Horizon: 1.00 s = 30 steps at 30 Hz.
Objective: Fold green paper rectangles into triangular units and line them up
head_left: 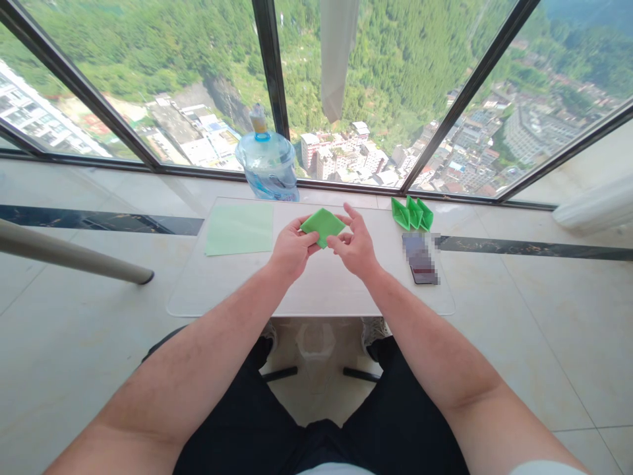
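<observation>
Above the middle of the small white table, a folded piece of green paper (pixel 323 224) is held up between both hands, one corner pointing toward me. My left hand (pixel 293 249) grips its left side, thumb on top and fingers beneath. On the other side, my right hand (pixel 357 245) pinches the paper's right edge between thumb and fingers, with the index finger raised. Flat on the table to the left lies a pale green sheet of paper (pixel 239 229). Several folded green paper shapes (pixel 412 213) stand in a row at the table's far right corner.
A phone (pixel 420 258), partly blurred out, lies on the right of the white table (pixel 237 290). Beyond the far edge stands a large clear-blue water jug (pixel 268 165) by the windows. A grey pole (pixel 74 252) reaches in from the left.
</observation>
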### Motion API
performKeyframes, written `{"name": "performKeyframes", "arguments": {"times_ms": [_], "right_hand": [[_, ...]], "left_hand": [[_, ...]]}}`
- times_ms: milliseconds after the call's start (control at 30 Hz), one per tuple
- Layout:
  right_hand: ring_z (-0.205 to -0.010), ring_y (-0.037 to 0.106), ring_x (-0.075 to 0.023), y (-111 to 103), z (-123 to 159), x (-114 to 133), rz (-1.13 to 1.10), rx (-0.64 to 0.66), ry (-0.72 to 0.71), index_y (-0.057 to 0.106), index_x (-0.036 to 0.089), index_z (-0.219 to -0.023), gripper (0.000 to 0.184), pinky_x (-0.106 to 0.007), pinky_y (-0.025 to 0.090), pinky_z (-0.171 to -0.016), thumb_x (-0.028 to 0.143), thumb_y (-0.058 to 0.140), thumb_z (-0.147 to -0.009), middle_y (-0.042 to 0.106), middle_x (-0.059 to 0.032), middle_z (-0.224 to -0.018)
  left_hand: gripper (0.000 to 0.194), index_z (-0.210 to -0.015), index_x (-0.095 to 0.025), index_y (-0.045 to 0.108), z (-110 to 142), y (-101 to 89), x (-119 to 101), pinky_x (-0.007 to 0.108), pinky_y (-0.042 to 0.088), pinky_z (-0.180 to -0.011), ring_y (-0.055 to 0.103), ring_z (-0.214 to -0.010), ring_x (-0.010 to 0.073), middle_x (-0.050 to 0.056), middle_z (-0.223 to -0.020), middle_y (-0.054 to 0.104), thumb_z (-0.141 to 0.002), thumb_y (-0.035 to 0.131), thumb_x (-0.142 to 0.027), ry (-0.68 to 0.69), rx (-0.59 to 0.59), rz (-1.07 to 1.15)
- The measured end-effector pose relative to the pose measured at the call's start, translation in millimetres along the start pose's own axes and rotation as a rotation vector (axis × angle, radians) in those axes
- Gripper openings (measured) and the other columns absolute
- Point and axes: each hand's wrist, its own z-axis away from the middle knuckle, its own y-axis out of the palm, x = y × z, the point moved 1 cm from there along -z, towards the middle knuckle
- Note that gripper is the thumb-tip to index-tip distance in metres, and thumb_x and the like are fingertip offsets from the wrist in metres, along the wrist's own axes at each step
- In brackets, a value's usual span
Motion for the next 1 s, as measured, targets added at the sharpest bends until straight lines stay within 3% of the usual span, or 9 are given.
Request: {"name": "performKeyframes", "arguments": {"times_ms": [100,233,600,767,900,1000], "right_hand": [[-0.056,0.06,-0.0102,0.7,-1.5,-0.8,-0.044,-0.04,0.203,0.062,0.021,-0.106,0.042,-0.025,0.052,-0.049,0.044,0.076,-0.074,0.07,-0.0041,-0.096],[-0.053,0.059,-0.0113,5.7,1.3,0.4,-0.091,0.122,0.372,0.063,0.017,-0.074,0.035,-0.024,0.05,-0.046,0.048,0.079,-0.072,0.066,-0.0025,-0.07],[-0.05,0.057,-0.0106,13.7,5.7,0.9,-0.124,0.116,0.317,0.066,0.017,-0.064,0.029,-0.024,0.048,-0.046,0.041,0.081,-0.066,0.067,-0.0021,-0.063],[-0.047,0.053,-0.01,16.6,7.1,-0.1,-0.1,0.05,0.251,0.063,0.018,-0.061,0.026,-0.024,0.044,-0.046,0.039,0.076,-0.071,0.062,0.0007,-0.056],[-0.047,0.048,-0.0096,18.1,8.1,-1.9,-0.073,-0.021,0.17,0.063,0.019,-0.064,0.025,-0.024,0.039,-0.047,0.041,0.072,-0.073,0.056,0.0039,-0.05],[-0.049,0.048,-0.0102,18.8,8.7,-3.6,-0.035,-0.045,0.121,0.063,0.02,-0.064,0.025,-0.025,0.04,-0.05,0.041,0.071,-0.073,0.056,0.0046,-0.051]], "left_hand": [[0.045,-0.107,-0.016,0.061,-1.7,-1.0,-0.5,0.042,0.057,-0.089,0.07,-0.083,0.0175,0.002,-0.086,0.071,-0.065,0.072,-0.006,0.052,-0.059,0.005],[0.045,-0.107,-0.017,0.06,-2.4,-0.9,-0.6,0.041,0.057,-0.088,0.069,-0.082,0.0166,0.001,-0.084,0.07,-0.065,0.071,-0.007,0.077,-0.06,0.008],[0.039,-0.101,-0.016,0.061,-1.0,0.7,0.1,0.041,0.056,-0.084,0.067,-0.08,0.0183,0.001,-0.082,0.067,-0.064,0.072,-0.009,0.083,-0.003,0.013],[0.044,-0.106,-0.017,0.06,1.4,2.3,3.6,0.04,0.055,-0.085,0.067,-0.078,0.0164,0.002,-0.086,0.07,-0.065,0.074,-0.01,0.049,-0.047,0.083],[0.026,-0.085,-0.013,0.064,3.9,1.3,11.6,0.038,0.053,-0.087,0.066,-0.081,0.0158,0.004,-0.085,0.069,-0.066,0.081,-0.02,-0.067,-0.054,0.055],[0.025,-0.074,-0.013,0.065,4.6,0.8,14.8,0.037,0.052,-0.085,0.065,-0.08,0.0159,0.004,-0.081,0.069,-0.064,0.085,-0.025,-0.074,-0.044,0.022]]}}
